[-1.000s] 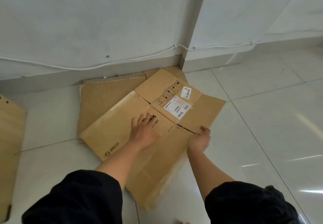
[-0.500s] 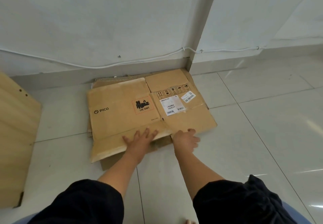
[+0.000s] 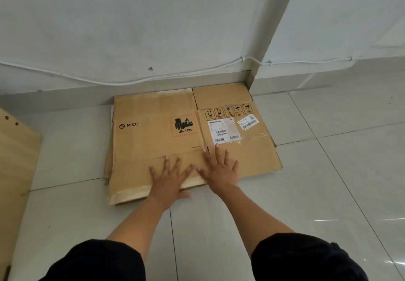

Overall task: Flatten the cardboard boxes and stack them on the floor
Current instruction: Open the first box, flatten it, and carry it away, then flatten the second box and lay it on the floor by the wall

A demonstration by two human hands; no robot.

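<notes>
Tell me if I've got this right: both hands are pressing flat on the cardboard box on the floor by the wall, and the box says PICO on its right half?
Nearly. The head view shows the left hand and right hand spread flat on the flattened cardboard box on the floor by the wall, but the PICO logo is on its left half; the shipping labels are on the right.

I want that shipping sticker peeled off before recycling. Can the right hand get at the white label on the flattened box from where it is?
Probably yes. The right hand lies flat on the flattened brown cardboard box, fingertips just short of the white shipping label, with nothing between.
</notes>
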